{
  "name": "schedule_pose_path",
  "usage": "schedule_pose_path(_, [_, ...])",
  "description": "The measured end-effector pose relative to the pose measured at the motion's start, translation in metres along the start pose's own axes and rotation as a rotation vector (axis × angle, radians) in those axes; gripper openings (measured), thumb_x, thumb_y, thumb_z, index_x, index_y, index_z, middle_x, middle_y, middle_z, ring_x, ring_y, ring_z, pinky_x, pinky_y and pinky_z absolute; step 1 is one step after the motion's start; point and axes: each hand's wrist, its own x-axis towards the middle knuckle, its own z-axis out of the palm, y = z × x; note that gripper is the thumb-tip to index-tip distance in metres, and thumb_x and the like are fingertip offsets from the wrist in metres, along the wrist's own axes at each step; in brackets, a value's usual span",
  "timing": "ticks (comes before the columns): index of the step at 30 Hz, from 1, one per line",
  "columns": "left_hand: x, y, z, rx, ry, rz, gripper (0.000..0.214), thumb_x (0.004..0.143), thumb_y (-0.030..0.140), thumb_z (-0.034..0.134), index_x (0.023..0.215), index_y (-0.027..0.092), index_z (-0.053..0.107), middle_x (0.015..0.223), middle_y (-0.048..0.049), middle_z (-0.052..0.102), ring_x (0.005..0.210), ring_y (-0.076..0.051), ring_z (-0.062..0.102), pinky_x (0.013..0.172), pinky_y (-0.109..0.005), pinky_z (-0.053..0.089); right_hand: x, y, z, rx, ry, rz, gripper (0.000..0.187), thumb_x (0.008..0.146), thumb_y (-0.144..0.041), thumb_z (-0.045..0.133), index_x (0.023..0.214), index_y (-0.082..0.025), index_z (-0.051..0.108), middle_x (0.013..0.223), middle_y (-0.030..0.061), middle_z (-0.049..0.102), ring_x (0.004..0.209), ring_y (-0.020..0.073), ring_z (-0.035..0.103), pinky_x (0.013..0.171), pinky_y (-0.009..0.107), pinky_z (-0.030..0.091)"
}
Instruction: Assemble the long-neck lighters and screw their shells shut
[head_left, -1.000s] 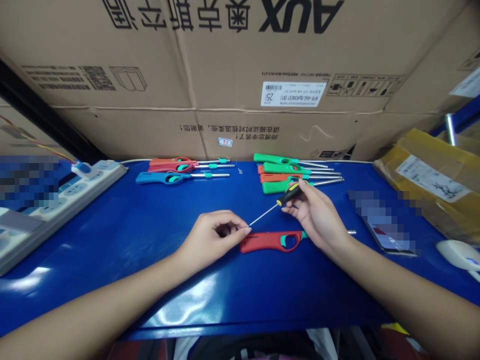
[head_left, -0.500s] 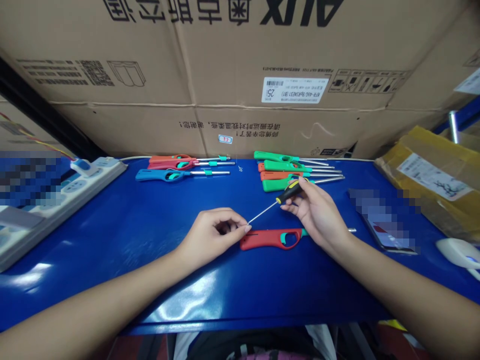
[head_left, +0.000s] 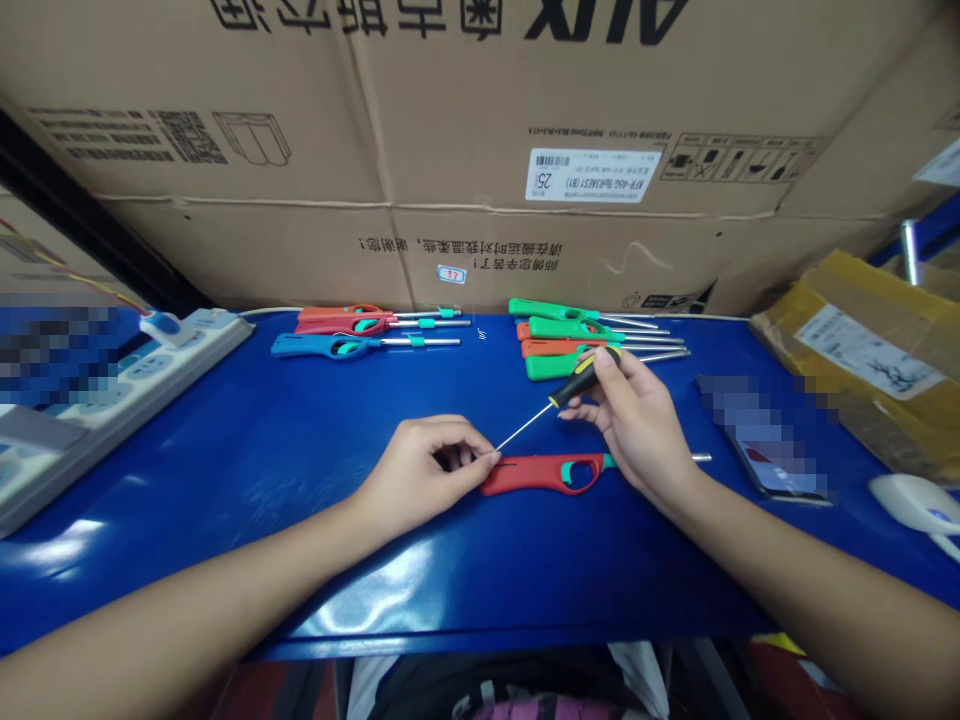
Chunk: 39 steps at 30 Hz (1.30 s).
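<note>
A red stick lighter [head_left: 540,473] with a teal trigger lies on the blue table [head_left: 300,450] in front of me. My right hand [head_left: 637,425] grips a black-and-yellow screwdriver [head_left: 574,381] by the handle, its thin shaft slanting down-left to the lighter's rear end. My left hand [head_left: 427,470] is curled, fingertips pinched at the screwdriver tip by the lighter's end. What the fingertips pinch is too small to make out.
Three lighters, red and blue [head_left: 352,330], lie at the back left; several green and orange ones [head_left: 577,340] at the back right. A white power strip [head_left: 127,385] sits left, a phone [head_left: 772,455] and a white mouse [head_left: 911,500] right. Cardboard boxes [head_left: 480,150] wall the back.
My right hand has lifted slightly with the screwdriver, while the view drifted a little. The lighter and my left hand stay in place.
</note>
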Motion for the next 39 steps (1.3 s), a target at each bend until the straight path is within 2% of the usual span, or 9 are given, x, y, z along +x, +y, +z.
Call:
schedule_pose_path(7, [-0.001, 0.000, 0.003, 0.020, 0.009, 0.057, 0.012, 0.088, 0.023, 0.069, 0.082, 0.017, 0.077, 0.074, -0.0015, 0.070, 0.060, -0.009, 0.056, 0.055, -0.020, 0.042, -0.013, -0.022, 0.011, -0.100, -0.204, -0.211, 0.024, 0.095, -0.046, 0.064, 0.100, -0.024, 0.057, 0.088, -0.0012, 0.070, 0.052, 0.0109, 0.065, 0.048, 0.027, 0.059])
schedule_pose_path(11, [0.000, 0.000, 0.004, 0.040, 0.009, 0.075, 0.010, 0.088, 0.024, 0.070, 0.084, 0.018, 0.077, 0.078, -0.0009, 0.072, 0.063, -0.010, 0.056, 0.058, -0.021, 0.042, -0.016, -0.036, 0.023, -0.172, -0.281, -0.261, 0.025, 0.092, -0.044, 0.069, 0.099, -0.024, 0.056, 0.086, -0.0019, 0.070, 0.047, 0.0095, 0.062, 0.046, 0.026, 0.058])
schedule_pose_path(14, [0.001, 0.001, 0.004, 0.032, -0.007, 0.086, 0.011, 0.089, 0.026, 0.070, 0.087, 0.018, 0.076, 0.083, -0.0014, 0.073, 0.066, -0.010, 0.058, 0.061, -0.022, 0.043, -0.014, -0.042, 0.035, -0.219, -0.267, -0.241, 0.028, 0.089, -0.047, 0.070, 0.095, -0.023, 0.057, 0.082, -0.0022, 0.069, 0.044, 0.0088, 0.058, 0.039, 0.025, 0.055])
schedule_pose_path(17, [0.000, 0.002, 0.003, 0.038, -0.016, 0.126, 0.013, 0.090, 0.031, 0.070, 0.091, 0.018, 0.075, 0.091, -0.0033, 0.074, 0.072, -0.013, 0.061, 0.066, -0.025, 0.047, -0.011, -0.046, 0.047, -0.245, -0.248, -0.240, 0.031, 0.087, -0.050, 0.072, 0.092, -0.023, 0.058, 0.078, -0.0027, 0.069, 0.040, 0.0070, 0.053, 0.032, 0.021, 0.046])
schedule_pose_path(21, [-0.003, 0.003, 0.000, 0.135, -0.025, 0.180, 0.037, 0.081, 0.043, 0.079, 0.110, 0.020, 0.071, 0.108, -0.0055, 0.073, 0.096, -0.020, 0.064, 0.084, -0.033, 0.051, -0.014, -0.048, 0.055, -0.257, -0.224, -0.302, 0.029, 0.089, -0.049, 0.071, 0.096, -0.024, 0.060, 0.078, -0.0031, 0.069, 0.037, 0.0052, 0.047, 0.030, 0.019, 0.037])
schedule_pose_path(24, [-0.006, 0.005, -0.001, 0.258, -0.108, 0.214, 0.047, 0.076, 0.041, 0.082, 0.114, 0.018, 0.069, 0.112, -0.0068, 0.072, 0.103, -0.025, 0.063, 0.097, -0.042, 0.048, -0.021, -0.044, 0.056, -0.259, -0.205, -0.331, 0.024, 0.092, -0.047, 0.068, 0.099, -0.025, 0.060, 0.079, -0.0026, 0.069, 0.038, 0.0055, 0.048, 0.031, 0.020, 0.036])
schedule_pose_path(30, [-0.011, 0.004, 0.000, 0.365, -0.165, 0.219, 0.038, 0.078, 0.021, 0.071, 0.116, 0.016, 0.069, 0.109, -0.0073, 0.072, 0.101, -0.026, 0.062, 0.094, -0.041, 0.050, -0.030, -0.031, 0.049, -0.228, -0.171, -0.349, 0.024, 0.091, -0.047, 0.070, 0.098, -0.025, 0.062, 0.080, -0.0013, 0.069, 0.040, 0.0053, 0.047, 0.037, 0.021, 0.038])
schedule_pose_path(35, [-0.010, 0.003, 0.000, 0.348, -0.167, 0.206, 0.035, 0.082, 0.022, 0.072, 0.116, 0.017, 0.069, 0.110, -0.0075, 0.072, 0.100, -0.025, 0.063, 0.093, -0.040, 0.051, -0.031, -0.027, 0.045, -0.236, -0.165, -0.356, 0.023, 0.091, -0.046, 0.069, 0.098, -0.026, 0.063, 0.079, -0.0008, 0.068, 0.041, 0.0069, 0.048, 0.037, 0.022, 0.037])
schedule_pose_path(39, [-0.009, 0.004, 0.000, 0.335, -0.162, 0.213, 0.033, 0.082, 0.022, 0.074, 0.115, 0.016, 0.068, 0.110, -0.0072, 0.073, 0.100, -0.025, 0.064, 0.094, -0.041, 0.050, -0.033, -0.026, 0.045, -0.275, -0.205, -0.403, 0.016, 0.094, -0.040, 0.067, 0.099, -0.026, 0.062, 0.078, -0.0005, 0.069, 0.044, 0.0078, 0.051, 0.041, 0.023, 0.042])
